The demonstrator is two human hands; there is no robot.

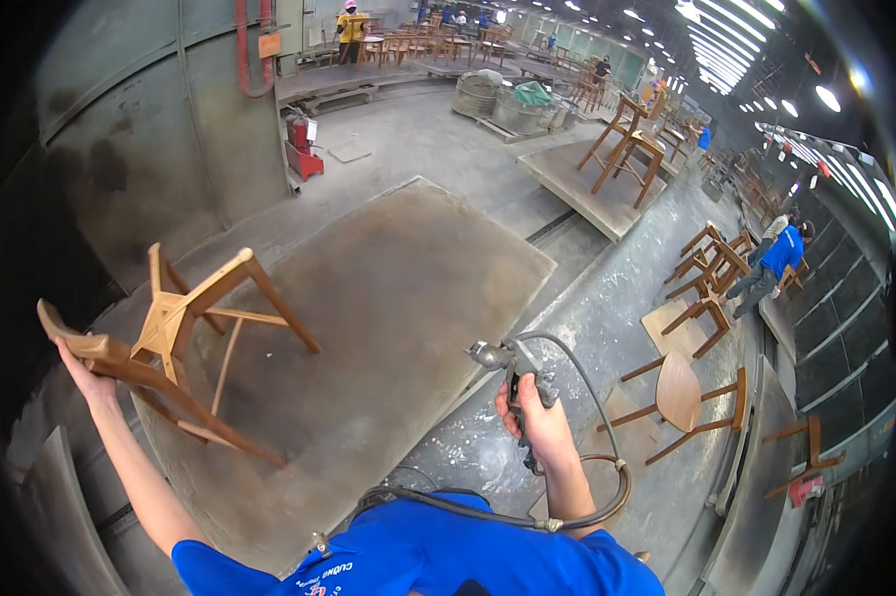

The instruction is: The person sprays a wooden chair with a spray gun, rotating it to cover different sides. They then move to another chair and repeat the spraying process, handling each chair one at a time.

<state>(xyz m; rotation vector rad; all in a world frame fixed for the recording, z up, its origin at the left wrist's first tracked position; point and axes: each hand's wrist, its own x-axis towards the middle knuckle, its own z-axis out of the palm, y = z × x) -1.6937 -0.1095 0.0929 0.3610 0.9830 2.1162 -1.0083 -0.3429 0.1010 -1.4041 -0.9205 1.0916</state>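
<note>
My left hand [90,377] is closed around the curved back rail of a wooden chair frame [173,316] at the left. The frame is seatless and tilted, with pale crossed braces in its middle and browner legs and rails. Its lower legs reach over a large flat, stained board [398,268]; whether they touch it I cannot tell. Near the middle, my right hand [542,422] wraps round the handle of a metal spray gun [512,360]. The gun's nozzle points left, toward the board and the frame. A dark hose [595,382] loops from the gun down across my right forearm.
Unfinished chairs [679,392] stand on the right, near a person in blue [780,253]. Ahead, a second board [587,179] bears tall chairs. Wrapped drums [517,104] sit farther back. A fire extinguisher [301,139] stands by the grey metal wall [130,119].
</note>
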